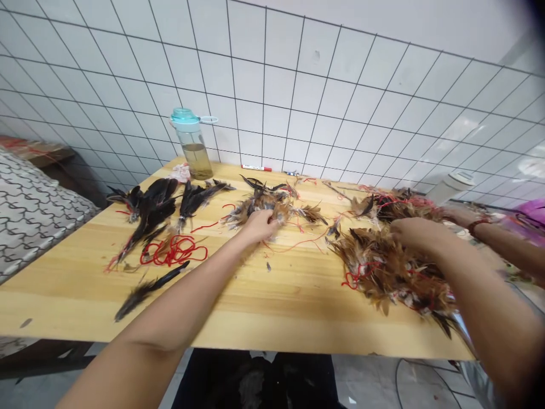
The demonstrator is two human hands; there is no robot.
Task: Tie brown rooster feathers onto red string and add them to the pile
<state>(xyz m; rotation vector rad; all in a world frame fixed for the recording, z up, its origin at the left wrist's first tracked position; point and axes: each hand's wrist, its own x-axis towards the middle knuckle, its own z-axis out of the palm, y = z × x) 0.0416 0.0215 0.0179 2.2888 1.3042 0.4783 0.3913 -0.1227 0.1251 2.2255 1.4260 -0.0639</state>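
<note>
- The left hand (259, 226) rests curled on a small clump of brown and black feathers (272, 207) near the middle of the counter (255, 309). Its fingertips sink in out of my sight, so I cannot tell whether it pinches anything.
- The right hand (419, 236) arches over a large heap of brown feathers (392, 278) at the counter's right. Its fingers are hidden too, so I cannot tell whether it grips.
- Red thread (361, 278) tangles through both feather piles, and a looped bunch of red thread (174, 251) lies further left.
- Long black feathers (153, 210) lie in loose bunches at the left, with a single black feather (149, 289) nearer the front edge.
- A co-worker's hand (457, 215), with a bracelet (479, 226) on the wrist, reaches in from the right, just past the heap. I cannot make out what it touches.
- At the back, I see a clear bottle with a teal lid (191, 142), holding brownish liquid, and a marker (256, 168) against the white tile wall (272, 74).
- A pale cylinder (451, 187) and something pink (528, 218) sit at the right, partly cut off and hard to identify.
- A patterned mattress (29, 216) runs off the left edge.
</note>
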